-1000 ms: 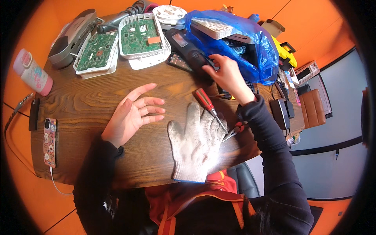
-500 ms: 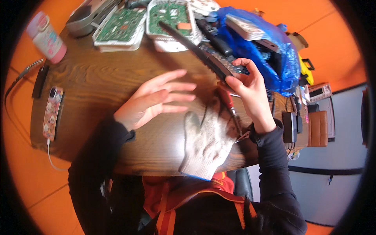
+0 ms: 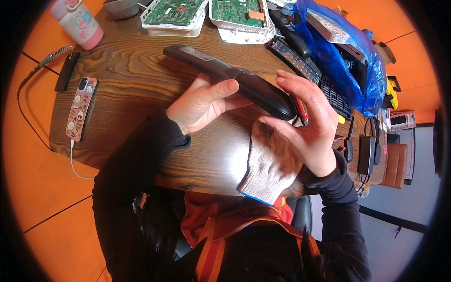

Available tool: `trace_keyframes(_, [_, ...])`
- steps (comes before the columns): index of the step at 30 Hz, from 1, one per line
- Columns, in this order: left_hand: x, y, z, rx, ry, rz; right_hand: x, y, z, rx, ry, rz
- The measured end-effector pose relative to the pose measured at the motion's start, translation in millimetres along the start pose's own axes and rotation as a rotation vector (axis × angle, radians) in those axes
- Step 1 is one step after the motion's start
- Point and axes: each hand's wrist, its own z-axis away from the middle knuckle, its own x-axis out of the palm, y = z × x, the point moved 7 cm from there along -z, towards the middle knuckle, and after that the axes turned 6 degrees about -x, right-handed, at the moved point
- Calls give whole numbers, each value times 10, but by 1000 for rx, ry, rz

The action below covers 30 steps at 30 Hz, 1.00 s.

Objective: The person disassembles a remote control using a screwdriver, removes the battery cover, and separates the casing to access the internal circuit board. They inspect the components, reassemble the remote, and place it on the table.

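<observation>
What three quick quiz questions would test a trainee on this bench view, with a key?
1. True or false: both hands grip the black remote.
2. What lies under the right hand? A) grey knit glove B) phone C) pink bottle
3. Fill in: the phone lies near the table's ___ edge.

Key: 1 true: left hand too. 2 A, the glove. 3 left.

Long black sleeves, bare hands, orange-red garment at chest.
</observation>
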Motion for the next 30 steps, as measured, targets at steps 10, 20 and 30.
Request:
trace_keyframes(10, [-31, 2, 10, -4, 49, 8, 152, 112, 37, 24, -39, -84])
trace_keyframes(20, [-28, -55, 4, -6, 129, -35, 301, 215, 110, 136, -178, -122])
trace_keyframes(30, [102, 42, -36, 131, 37, -673, 304, 211, 165, 156, -253, -226])
